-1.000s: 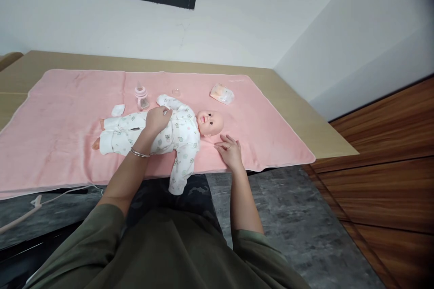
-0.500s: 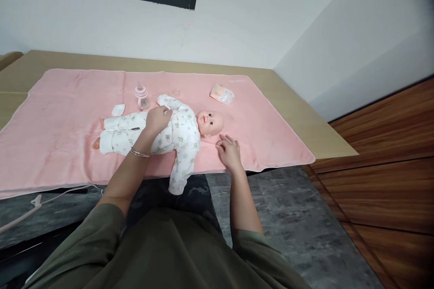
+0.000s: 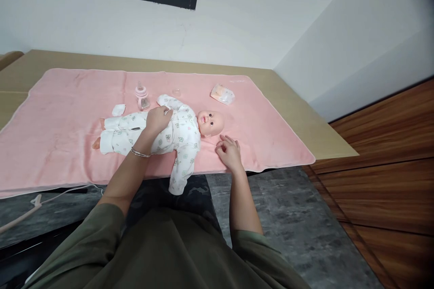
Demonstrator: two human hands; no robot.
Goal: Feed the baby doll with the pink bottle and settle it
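Note:
A baby doll (image 3: 186, 126) in a white patterned outfit lies on its back on a pink mat (image 3: 271, 135), its head toward the right. My left hand (image 3: 159, 119) rests on the doll's belly, its fingers laid over the cloth. On the mat just below the doll's head is my right hand (image 3: 229, 151), fingers loosely bent and apart, holding nothing. One sleeve of the doll hangs over the mat's near edge. Behind the doll stands a pink-topped baby bottle (image 3: 142, 97), with a small clear cap (image 3: 176, 92) to its right.
A folded white cloth or tissue (image 3: 118, 109) lies by the doll's legs. Toward the back right is a clear plastic packet (image 3: 223, 94). The mat covers much of a wooden table (image 3: 315, 133) against a white wall. A hanger-like pale piece (image 3: 34, 207) shows at lower left.

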